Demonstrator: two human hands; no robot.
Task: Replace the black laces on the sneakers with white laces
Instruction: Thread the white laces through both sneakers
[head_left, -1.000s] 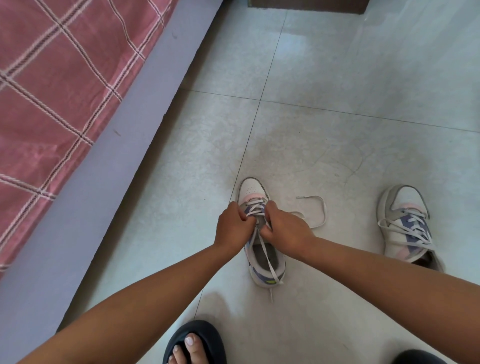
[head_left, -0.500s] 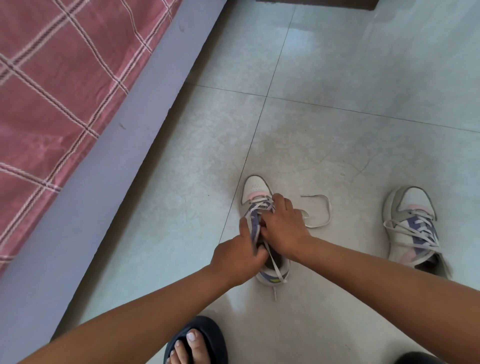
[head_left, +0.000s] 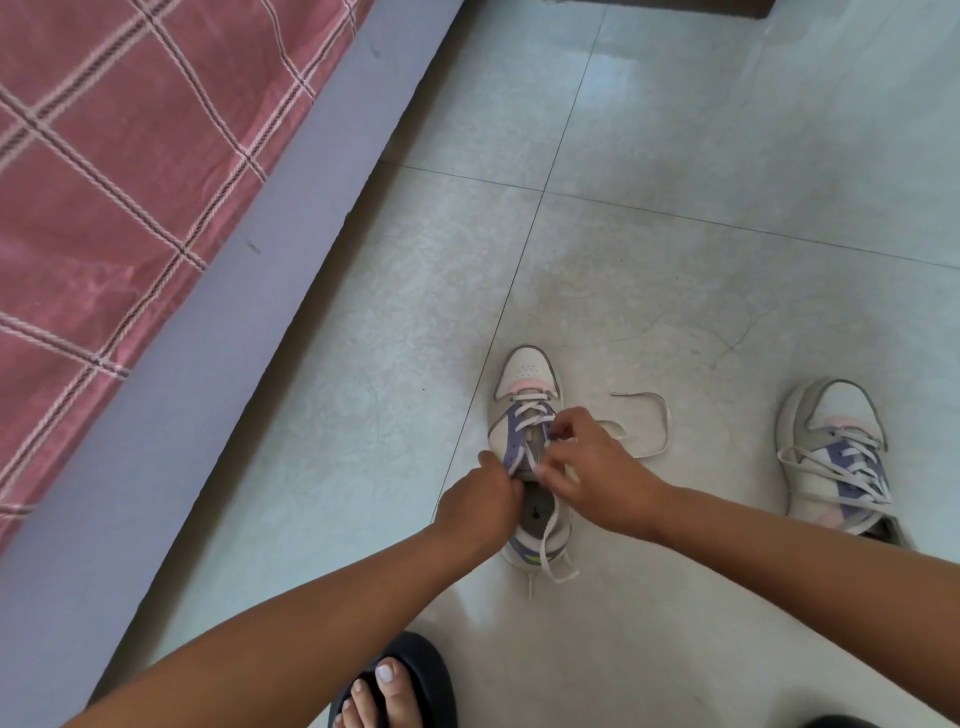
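Seen from above, on a pale tiled floor (head_left: 675, 156). At far left, a bed with pink checked sheet (head_left: 104, 182). Near centre, left hand (head_left: 480, 506) curled against the near sneaker (head_left: 527, 384), pinching its white lace (head_left: 550, 540) at the eyelets. Just beside, right hand (head_left: 592, 467), fingers bent, pinching the same lace over the tongue. Loose lace end looped on tiles beyond. Well apart at right, second sneaker (head_left: 831, 457), laced white. Below, a black-sandalled foot (head_left: 395, 686).
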